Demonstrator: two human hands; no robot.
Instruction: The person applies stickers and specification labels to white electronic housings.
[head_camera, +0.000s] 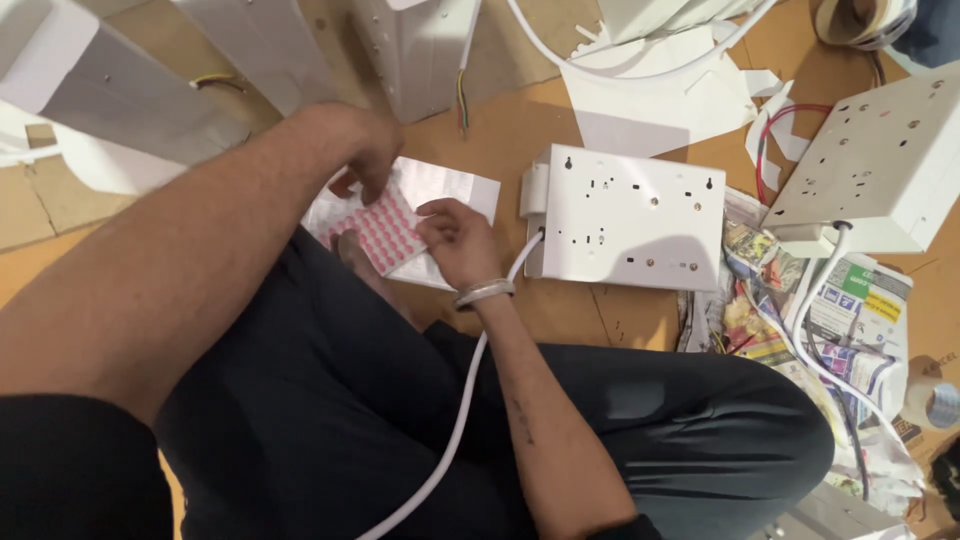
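A white sheet of small pink round stickers (385, 228) lies over my knee. My right hand (455, 240), with a metal bangle at the wrist, holds the sheet's right edge between thumb and fingers. My left hand (358, 145) reaches down over the sheet's top, fingertips pinching at the stickers; what they pinch is hidden. Just right of the sheet lies a white plastic box (628, 215) back side up, with screw holes and slots. A white cable (455, 420) runs from its left edge across my lap.
I sit cross-legged in dark trousers on a brown floor. A second white box (880, 160) with red wires lies at right, on crumpled newspaper (850, 330). White panels (130, 90) and paper scraps (660, 95) lie at the top. A tape roll (935, 395) sits at far right.
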